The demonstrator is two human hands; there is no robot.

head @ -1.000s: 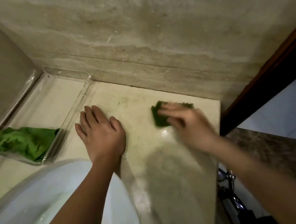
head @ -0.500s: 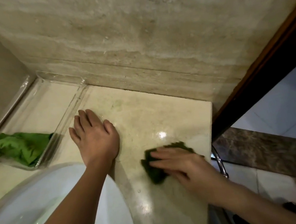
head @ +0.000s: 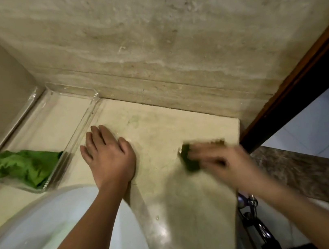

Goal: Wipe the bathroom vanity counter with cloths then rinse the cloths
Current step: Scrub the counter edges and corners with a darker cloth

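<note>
Hands, two: left hand [head: 109, 160], right hand [head: 229, 163].
Cloths, two: bright green cloth [head: 22, 166], dark green cloth [head: 189, 161].
Clear tray [head: 78, 124], one.
White basin [head: 25, 230], one.
Stone counter [head: 170, 123], one.
Wooden door frame [head: 302, 82], one.
Metal fittings [head: 248, 203] below counter edge: too blurred to count.

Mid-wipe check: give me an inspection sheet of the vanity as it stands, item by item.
Surface: beige stone counter, glossy reflections near the front.
Job's things: dark green cloth under the right hand; bright green cloth lying in the clear tray.
Clutter: nothing seen.
Grips: left hand flat on the counter; right hand motion-blurred, fingers laid over the dark green cloth.
Cables: nothing seen.
Surroundings: white sink front left, stone wall behind, wooden door frame and metal fittings to the right.
</note>
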